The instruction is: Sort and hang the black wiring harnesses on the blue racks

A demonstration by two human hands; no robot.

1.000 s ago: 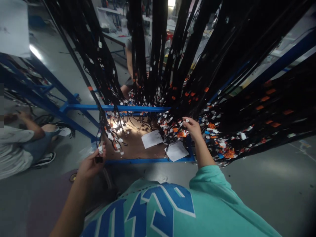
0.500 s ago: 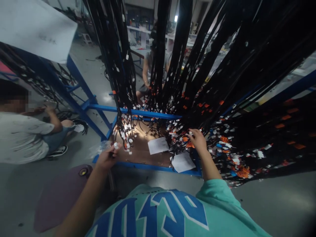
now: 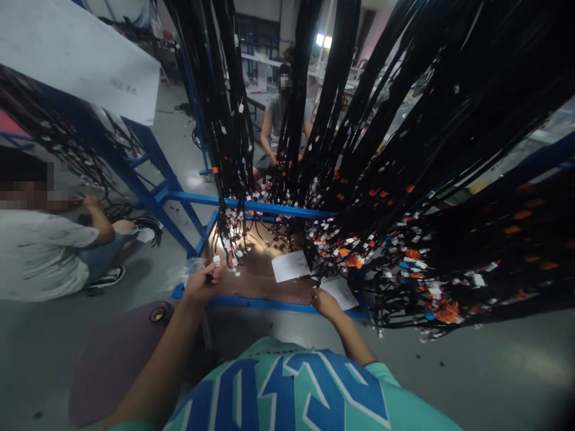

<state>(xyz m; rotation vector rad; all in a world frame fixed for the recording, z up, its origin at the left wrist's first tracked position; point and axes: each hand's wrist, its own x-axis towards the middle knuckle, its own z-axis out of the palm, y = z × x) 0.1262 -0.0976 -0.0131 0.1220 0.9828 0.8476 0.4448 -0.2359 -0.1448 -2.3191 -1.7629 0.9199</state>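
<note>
My left hand (image 3: pixel 202 284) is closed, pinching a small white connector (image 3: pixel 216 260) between thumb and fingers, beside the leftmost hanging wires. My right hand (image 3: pixel 326 303) hovers over the front edge of the rack, near a sheet of paper (image 3: pixel 344 292). Its fingers are curled together, and whatever may be in them is too small to make out. Black cable bundles (image 3: pixel 294 114) hang in front of me, their ends crowded with white, orange and red connectors (image 3: pixel 353 261).
A blue metal frame (image 3: pixel 265 208) surrounds a brown board (image 3: pixel 256 284) with another paper (image 3: pixel 291 266) on it. One person (image 3: pixel 49 245) sits at the left, another (image 3: pixel 278 123) behind the cables. A purplish seat (image 3: pixel 117 362) stands at lower left. More wires (image 3: pixel 449 299) hang at right.
My right hand has left the connector cluster and come down and left toward the rack's front edge. My left hand still pinches the white connector, nearly in place. The view has shifted slightly.
</note>
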